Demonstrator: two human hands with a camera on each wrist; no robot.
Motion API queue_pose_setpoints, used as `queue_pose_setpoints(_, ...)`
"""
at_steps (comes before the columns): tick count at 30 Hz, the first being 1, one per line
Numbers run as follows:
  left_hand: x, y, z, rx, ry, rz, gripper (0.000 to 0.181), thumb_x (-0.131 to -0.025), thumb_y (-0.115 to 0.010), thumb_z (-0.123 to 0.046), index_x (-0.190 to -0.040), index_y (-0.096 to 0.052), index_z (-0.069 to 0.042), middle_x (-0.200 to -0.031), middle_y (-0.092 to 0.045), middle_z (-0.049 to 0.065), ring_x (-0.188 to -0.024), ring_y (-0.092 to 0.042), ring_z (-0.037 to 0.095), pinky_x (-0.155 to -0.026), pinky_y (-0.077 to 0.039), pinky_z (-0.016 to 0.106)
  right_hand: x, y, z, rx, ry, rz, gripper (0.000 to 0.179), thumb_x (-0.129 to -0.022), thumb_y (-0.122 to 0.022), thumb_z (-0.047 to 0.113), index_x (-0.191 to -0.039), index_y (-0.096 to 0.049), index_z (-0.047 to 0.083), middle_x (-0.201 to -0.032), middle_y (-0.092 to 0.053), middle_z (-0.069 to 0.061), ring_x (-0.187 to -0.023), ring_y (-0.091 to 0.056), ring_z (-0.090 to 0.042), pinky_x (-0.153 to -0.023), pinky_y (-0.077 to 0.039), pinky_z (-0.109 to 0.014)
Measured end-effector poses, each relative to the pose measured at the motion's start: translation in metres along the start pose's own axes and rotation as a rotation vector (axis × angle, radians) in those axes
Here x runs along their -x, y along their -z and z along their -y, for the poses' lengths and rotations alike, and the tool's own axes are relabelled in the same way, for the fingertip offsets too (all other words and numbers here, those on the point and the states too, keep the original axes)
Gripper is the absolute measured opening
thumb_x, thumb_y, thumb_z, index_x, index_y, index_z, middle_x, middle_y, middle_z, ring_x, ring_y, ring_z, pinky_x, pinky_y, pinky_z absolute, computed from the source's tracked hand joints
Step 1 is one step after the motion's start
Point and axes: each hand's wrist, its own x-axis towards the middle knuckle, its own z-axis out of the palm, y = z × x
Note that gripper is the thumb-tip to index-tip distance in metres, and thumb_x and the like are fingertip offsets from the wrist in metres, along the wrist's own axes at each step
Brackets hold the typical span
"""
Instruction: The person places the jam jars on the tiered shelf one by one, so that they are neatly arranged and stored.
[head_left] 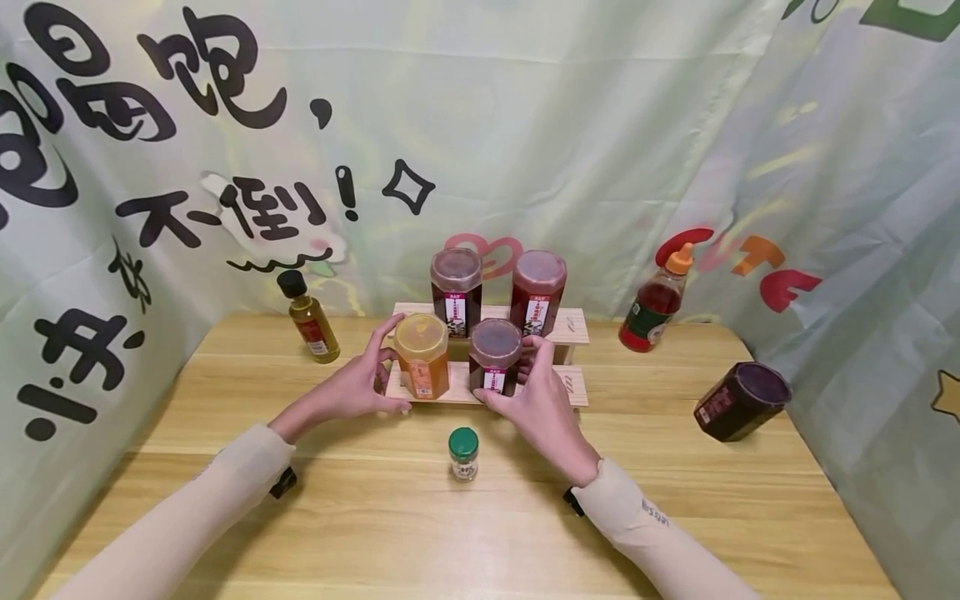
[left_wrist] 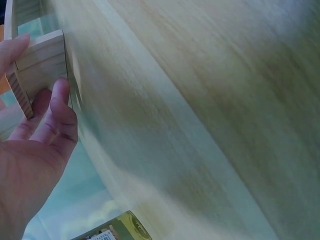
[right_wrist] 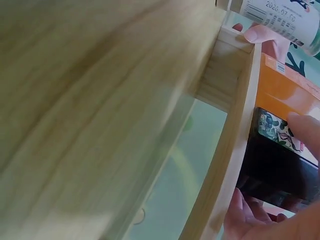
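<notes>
A two-tier wooden rack (head_left: 461, 393) stands near the back of the table. My left hand (head_left: 362, 379) holds its left end; in the left wrist view the thumb and curled fingers (left_wrist: 60, 112) lie about the wooden end piece (left_wrist: 45, 60). Close to that hand, an orange-yellow jar (head_left: 423, 367) stands on the lower tier. To its right is a dark jar (head_left: 495, 358) with a pink and white label. My right hand (head_left: 543, 404) grips this dark jar from the right, thumb at its front. In the right wrist view, the dark jar (right_wrist: 275, 170) sits beside the orange jar (right_wrist: 285, 95).
On the upper tier stand another dark jar (head_left: 456, 292) and a reddish jar (head_left: 538, 292). A green-capped shaker (head_left: 464, 454) stands in front. An oil bottle (head_left: 311, 325) is at left; a red sauce bottle (head_left: 652, 308) and a large dark jar (head_left: 738, 402) are at right.
</notes>
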Motion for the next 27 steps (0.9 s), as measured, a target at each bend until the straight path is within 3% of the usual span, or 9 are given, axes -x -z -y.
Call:
queue_pose_setpoints(13, 0.001, -0.001, 0.001, 0.004, -0.011, -0.002, 0.132, -0.081, -0.094, 0.004, -0.173, 0.000, -0.013, -0.128, -0.070, 0.023, -0.077, -0.061, 0.035, -0.061, -0.053, 0.033, -0.001, -0.003, 0.000, -0.007, -0.019, 0.005, 0.104, -0.080, -0.102, 0.018, -0.153, -0.030, 0.002, -0.137, -0.066, -0.026, -0.117, -0.071, -0.035, -0.100, -0.059, -0.047)
queue_pose_setpoints(20, 0.000, -0.001, -0.002, -0.001, -0.015, 0.010, 0.132, -0.082, -0.094, 0.003, -0.173, 0.001, -0.013, -0.128, -0.070, 0.023, -0.079, -0.060, 0.040, -0.064, -0.052, 0.032, 0.003, 0.001, 0.003, 0.086, -0.012, 0.018, 0.108, -0.080, -0.102, 0.025, -0.157, -0.029, 0.007, -0.133, -0.065, -0.022, -0.107, -0.069, -0.037, -0.087, -0.058, -0.050)
queue_pose_setpoints(27, 0.000, 0.000, -0.002, 0.003, -0.008, 0.001, 0.132, -0.082, -0.093, 0.005, -0.173, 0.000, -0.012, -0.129, -0.069, 0.026, -0.079, -0.061, 0.038, -0.063, -0.052, 0.032, 0.008, 0.009, 0.009, 0.023, 0.002, 0.014, 0.109, -0.082, -0.100, 0.028, -0.160, -0.026, 0.010, -0.148, -0.053, -0.016, -0.126, -0.065, -0.036, -0.102, -0.056, -0.049)
